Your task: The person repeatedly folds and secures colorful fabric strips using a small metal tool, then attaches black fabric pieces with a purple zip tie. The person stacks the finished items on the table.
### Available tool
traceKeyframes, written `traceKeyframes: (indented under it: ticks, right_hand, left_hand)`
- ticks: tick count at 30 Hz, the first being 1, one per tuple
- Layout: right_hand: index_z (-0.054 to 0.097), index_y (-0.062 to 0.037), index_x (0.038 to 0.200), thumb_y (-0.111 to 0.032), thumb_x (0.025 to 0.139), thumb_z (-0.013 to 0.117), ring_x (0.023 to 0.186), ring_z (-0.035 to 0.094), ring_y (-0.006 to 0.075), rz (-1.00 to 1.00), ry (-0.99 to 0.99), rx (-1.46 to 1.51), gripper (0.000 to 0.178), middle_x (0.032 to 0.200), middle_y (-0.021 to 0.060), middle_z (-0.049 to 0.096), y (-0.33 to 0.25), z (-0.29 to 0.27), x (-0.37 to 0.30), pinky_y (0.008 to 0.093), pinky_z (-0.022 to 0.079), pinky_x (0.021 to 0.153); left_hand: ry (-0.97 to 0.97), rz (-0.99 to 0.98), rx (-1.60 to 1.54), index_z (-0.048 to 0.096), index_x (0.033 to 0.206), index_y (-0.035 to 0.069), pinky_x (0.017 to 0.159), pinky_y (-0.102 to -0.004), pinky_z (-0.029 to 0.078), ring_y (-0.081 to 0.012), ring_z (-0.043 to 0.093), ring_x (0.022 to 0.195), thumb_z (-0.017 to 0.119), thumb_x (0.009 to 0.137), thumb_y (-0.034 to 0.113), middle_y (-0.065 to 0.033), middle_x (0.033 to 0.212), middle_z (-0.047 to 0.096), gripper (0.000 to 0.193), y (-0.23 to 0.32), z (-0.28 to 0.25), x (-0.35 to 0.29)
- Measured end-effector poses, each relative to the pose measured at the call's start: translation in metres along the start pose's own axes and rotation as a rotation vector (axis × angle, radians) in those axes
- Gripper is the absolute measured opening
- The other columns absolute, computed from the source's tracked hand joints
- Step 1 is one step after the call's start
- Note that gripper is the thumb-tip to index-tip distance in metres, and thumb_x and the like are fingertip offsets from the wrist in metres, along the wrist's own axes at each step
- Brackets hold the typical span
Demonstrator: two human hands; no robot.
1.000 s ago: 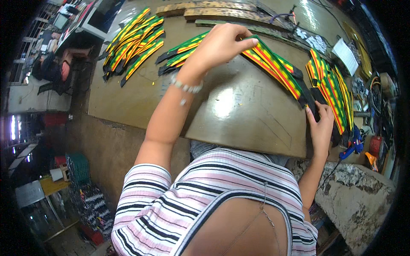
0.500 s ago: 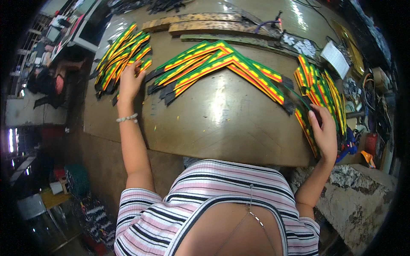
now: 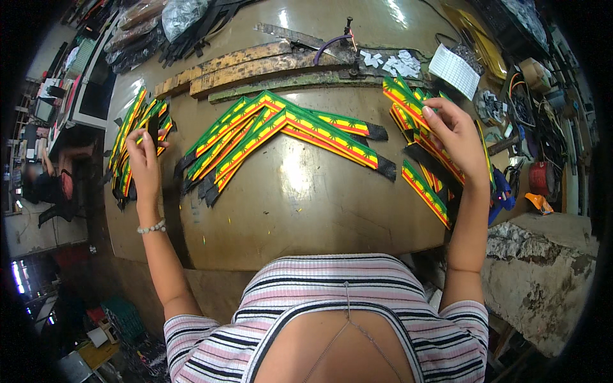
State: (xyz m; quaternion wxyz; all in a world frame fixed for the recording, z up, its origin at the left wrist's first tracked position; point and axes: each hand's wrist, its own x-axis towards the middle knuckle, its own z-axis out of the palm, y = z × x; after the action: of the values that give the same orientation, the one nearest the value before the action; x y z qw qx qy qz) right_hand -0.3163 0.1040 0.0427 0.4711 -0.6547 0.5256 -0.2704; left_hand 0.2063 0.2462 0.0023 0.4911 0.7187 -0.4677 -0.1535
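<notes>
Right hand point(image 3: 454, 137) has its grip closed on a bunch of striped straps point(image 3: 408, 105), with the fingers point(image 3: 440, 108) curled over the top ends. These straps are green, yellow and red with black tips. More of the bunch fans out below the grip, down toward the near edge of the table point(image 3: 300, 198), and 1 black tip pokes out just under the palm.

Left hand point(image 3: 143, 159) lies on another pile of straps point(image 3: 131, 140) at the far left of the table. Its fingers point up, and 1 dark strap end point(image 3: 153, 127) stands between the fingertips. It looks pinched there, but I cannot tell for sure how tight the grip is. A bead bracelet point(image 3: 152, 227) sits on that wrist.

Between the 2 grips lies a middle heap of straps point(image 3: 281, 131), bent like an upside-down V, flat on the brown table and well apart from both hands.

Past the middle heap, away from the person, lie long wooden boards point(image 3: 236, 64). Up beyond the right grip sits a white paper point(image 3: 454, 69), and a blue tool point(image 3: 501, 191) is just to its right.
</notes>
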Motion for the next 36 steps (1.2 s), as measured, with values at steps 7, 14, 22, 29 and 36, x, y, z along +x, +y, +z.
traceKeyframes:
  ticks: [7, 14, 22, 29, 36]
  right_hand:
    - [0.063, -0.0012, 0.114, -0.020, 0.100, 0.055, 0.077, 0.049, 0.0030, -0.183, -0.017, 0.152, 0.025, 0.083, -0.0046, 0.055, -0.012, -0.002, 0.063, 0.0197, 0.041, 0.068]
    - [0.066, -0.0078, 0.100, -0.036, 0.096, 0.064, 0.060, 0.043, 0.0024, -0.046, -0.102, 0.104, 0.028, 0.072, -0.0076, 0.052, -0.007, 0.019, 0.136, 0.0201, 0.036, 0.054]
    - [0.067, -0.0050, 0.091, -0.032, 0.092, 0.069, 0.057, 0.047, 0.0024, 0.046, -0.218, 0.352, 0.027, 0.072, -0.0025, 0.059, 0.017, 0.033, 0.164, 0.0176, 0.037, 0.051]
    - [0.066, -0.0052, 0.091, -0.036, 0.092, 0.069, 0.057, 0.045, 0.0021, 0.031, -0.218, 0.288, 0.031, 0.071, -0.0036, 0.057, 0.012, 0.039, 0.163, 0.0174, 0.035, 0.051]
    - [0.067, -0.0044, 0.088, -0.032, 0.092, 0.069, 0.054, 0.047, 0.0029, 0.048, -0.218, 0.301, 0.028, 0.069, -0.0016, 0.059, 0.012, 0.041, 0.162, 0.0177, 0.037, 0.050]
  left_hand:
    - [-0.329, -0.013, -0.288, 0.059, 0.119, 0.003, 0.059, -0.0215, 0.038, -0.0045, 0.049, 0.073, 0.058, 0.099, 0.028, 0.0012, 0.091, 0.058, 0.032, 0.106, 0.065, 0.038]
    - [-0.648, 0.059, -0.555, 0.062, 0.121, -0.004, 0.057, -0.0183, 0.039, -0.0026, 0.054, 0.066, 0.071, 0.090, 0.016, 0.0001, 0.082, 0.065, 0.038, 0.141, 0.220, 0.069]
    - [-0.548, -0.147, -0.477, 0.066, 0.115, -0.007, 0.055, -0.0181, 0.043, -0.0049, 0.059, 0.063, 0.072, 0.089, 0.014, -0.0051, 0.080, 0.071, 0.034, 0.139, 0.268, 0.066]
    - [-0.534, -0.093, -0.454, 0.068, 0.108, -0.009, 0.057, -0.0183, 0.046, -0.0060, 0.062, 0.064, 0.071, 0.089, 0.013, -0.0076, 0.081, 0.072, 0.029, 0.134, 0.282, 0.063]
    - [-0.539, -0.096, -0.343, 0.069, 0.110, -0.003, 0.051, -0.0160, 0.039, -0.0030, 0.059, 0.063, 0.072, 0.090, 0.019, -0.0027, 0.083, 0.072, 0.030, 0.135, 0.282, 0.066]
